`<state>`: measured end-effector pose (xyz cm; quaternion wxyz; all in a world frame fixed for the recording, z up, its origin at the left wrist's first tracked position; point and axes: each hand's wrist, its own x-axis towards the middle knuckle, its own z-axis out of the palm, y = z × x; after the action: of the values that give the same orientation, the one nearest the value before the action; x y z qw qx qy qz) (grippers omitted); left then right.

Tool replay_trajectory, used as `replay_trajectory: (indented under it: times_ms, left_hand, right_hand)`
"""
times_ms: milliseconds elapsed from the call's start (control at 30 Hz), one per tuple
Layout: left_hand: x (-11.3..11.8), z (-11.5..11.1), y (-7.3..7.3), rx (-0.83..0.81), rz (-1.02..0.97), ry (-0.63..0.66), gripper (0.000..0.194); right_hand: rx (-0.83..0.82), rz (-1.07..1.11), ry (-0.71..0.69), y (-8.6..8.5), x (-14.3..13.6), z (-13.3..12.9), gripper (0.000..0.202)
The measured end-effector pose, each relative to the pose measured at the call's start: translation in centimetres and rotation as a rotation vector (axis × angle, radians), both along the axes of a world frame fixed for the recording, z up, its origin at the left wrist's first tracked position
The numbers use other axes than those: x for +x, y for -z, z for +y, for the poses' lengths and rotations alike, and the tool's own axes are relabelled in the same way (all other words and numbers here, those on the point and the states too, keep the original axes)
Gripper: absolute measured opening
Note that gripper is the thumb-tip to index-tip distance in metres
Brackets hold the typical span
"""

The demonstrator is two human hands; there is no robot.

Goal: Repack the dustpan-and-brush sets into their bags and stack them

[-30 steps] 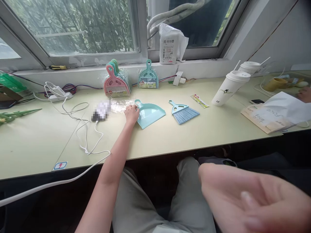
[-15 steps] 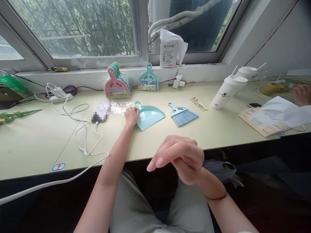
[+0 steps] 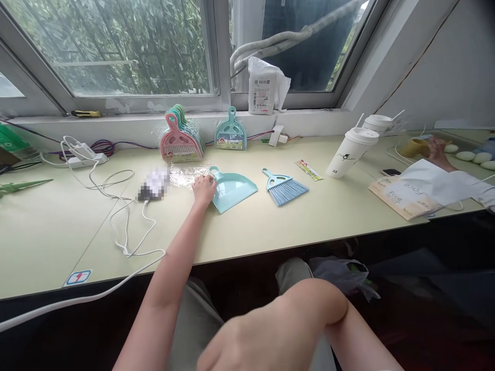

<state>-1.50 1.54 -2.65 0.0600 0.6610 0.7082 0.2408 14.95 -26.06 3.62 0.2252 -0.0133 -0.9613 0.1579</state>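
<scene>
The left hand (image 3: 203, 190) rests against the left side of the pale-turquoise plastic dustpan (image 3: 234, 192), lying on the pale-green table (image 3: 240, 232); whether its fingers grasp it cannot be determined. Dustpan: probably light, stiff, slightly slippery; hold by the looped handle (image 3: 218, 175). The blurred right hand (image 3: 266, 330) is before the table; its finger closure cannot be determined. Farther right on the table: light-blue plastic brush (image 3: 279, 181), probably light, bristles flexible.

On our counter (image 3: 235, 234), the dustpan (image 3: 234, 191) lies centrally, with our left hand (image 3: 203, 189) at its left side. We have the brush (image 3: 286, 190) right of it, then a label strip (image 3: 308, 170), then a cup (image 3: 350, 154) with a second cup (image 3: 378, 122) behind. Brush sets (image 3: 182, 143) stand behind the dustpan; a cable (image 3: 77, 301) lies left. A package (image 3: 263, 95) sits on the sill (image 3: 317, 122) behind.
</scene>
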Motion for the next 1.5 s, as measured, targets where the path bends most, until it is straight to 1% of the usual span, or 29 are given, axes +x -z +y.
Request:
replay_trajectory:
  times_ms: [33,67,100,133,167,200,233,267,333,367,400,433,467,500,533,633,767,833,900,933,1000,1067,1100,1133,1167,1233,1300,1367,1500]
  left_hand:
    - [0.0,0.0,0.0,0.002,-0.006,0.002,0.027]
    - [0.0,0.0,0.0,0.006,-0.011,0.003,0.027]
    - [0.0,-0.1,0.0,0.011,-0.014,0.004,0.027]
    - [0.0,-0.1,0.0,0.014,-0.014,0.004,0.027]
    - [0.0,-0.2,-0.1,0.017,-0.011,0.004,0.028]
    - [0.0,-0.3,-0.1,0.020,-0.006,0.003,0.028]
    - [0.0,-0.3,-0.1,0.023,0.000,0.002,0.029]
    - [0.0,-0.4,-0.1,0.027,0.006,0.000,0.029]
    - [-0.1,-0.6,-0.2,0.035,0.014,-0.005,0.030]
    - [-0.2,-0.6,-0.3,0.038,0.019,-0.008,0.031]
    - [-0.3,-0.7,-0.3,0.038,0.026,-0.011,0.032]
    - [-0.3,-0.7,-0.4,0.036,0.032,-0.014,0.032]
    - [-0.4,-0.7,-0.4,0.032,0.036,-0.018,0.032]
    - [-0.5,-0.6,-0.5,0.027,0.040,-0.022,0.032]
    - [-0.5,-0.6,-0.6,0.021,0.045,-0.024,0.030]
    - [-0.4,-0.6,-0.8,0.011,0.074,-0.028,0.027]
    - [0.0,-1.0,-1.0,-0.008,0.120,0.008,0.026]
    - [0.4,-1.4,-1.0,-0.029,0.134,0.031,0.025]
    - [1.1,-1.8,-0.9,-0.048,0.136,0.081,0.027]
    - [1.6,-2.0,-0.9,-0.049,0.133,0.137,0.029]
    - [2.6,-2.5,-0.7,-0.025,0.122,0.329,0.033]
    - [3.6,-3.1,-0.6,0.035,0.121,0.561,0.033]
    - [4.0,-3.3,-0.6,0.081,0.130,0.650,0.031]
    - [4.3,-3.6,-0.7,0.134,0.147,0.707,0.028]
    - [4.5,-3.7,-0.8,0.191,0.173,0.727,0.024]
    - [4.4,-3.9,-1.0,0.298,0.231,0.688,0.019]
    - [3.8,-3.8,-1.2,0.364,0.288,0.627,0.028]
    - [3.2,-3.4,-1.3,0.381,0.337,0.614,0.035]
    - [2.7,-2.9,-1.0,0.342,0.436,0.715,0.037]
  right_hand:
    - [-0.029,-0.025,-0.083,-2.1,-0.8,0.2,0.008]
    - [-0.059,-0.058,-0.123,-3.7,-1.3,1.0,0.006]
    - [-0.092,-0.086,-0.119,-4.6,-1.3,2.4,0.007]
    - [-0.153,-0.106,-0.059,-4.8,-0.9,4.4,0.012]
    - [-0.229,-0.092,0.055,-4.5,-0.1,6.9,0.018]
    - [-0.309,-0.056,0.181,-3.8,1.1,9.8,0.023]
    - [-0.375,-0.011,0.322,-2.9,2.7,12.9,0.026]
    - [-0.404,0.031,0.480,-1.9,4.5,15.9,0.028]
    - [-0.372,0.091,0.881,-0.4,8.2,21.3,0.034]
    - [-0.343,0.081,1.097,0.1,9.9,23.3,0.035]
    - [-0.306,0.041,1.310,0.6,11.5,24.9,0.035]
    - [-0.270,-0.039,1.488,1.0,12.8,25.9,0.034]
    - [-0.236,-0.132,1.617,1.5,13.8,26.6,0.034]
    - [-0.233,-0.216,1.685,1.9,14.6,26.9,0.036]
    - [-0.237,-0.284,1.713,2.5,15.0,27.0,0.038]
    - [-0.227,-0.371,1.676,3.9,15.0,26.8,0.042]
    - [-0.204,-0.355,1.651,4.8,14.2,26.9,0.031]
    - [-0.205,-0.278,1.677,4.8,14.1,27.1,0.026]
    - [-0.207,-0.122,1.663,4.6,13.8,27.3,0.025]
    - [-0.213,-0.037,1.620,4.5,13.5,27.3,0.025]
    - [-0.220,0.069,1.454,4.5,12.3,27.1,0.025]
    - [-0.200,0.047,1.267,4.7,10.6,26.6,0.023]
    - [-0.183,0.009,1.198,4.9,9.8,26.4,0.022]
    - [-0.168,-0.026,1.147,5.1,9.1,26.2,0.021]
    - [-0.158,-0.051,1.113,5.3,8.6,26.0,0.021]
    - [-0.160,-0.060,1.080,5.7,8.1,25.9,0.022]
    - [-0.165,-0.043,1.066,5.9,8.2,26.0,0.023]
    - [-0.170,-0.026,1.050,6.0,8.4,26.2,0.023]
    - [-0.197,-0.008,1.007,6.1,8.5,26.3,0.022]
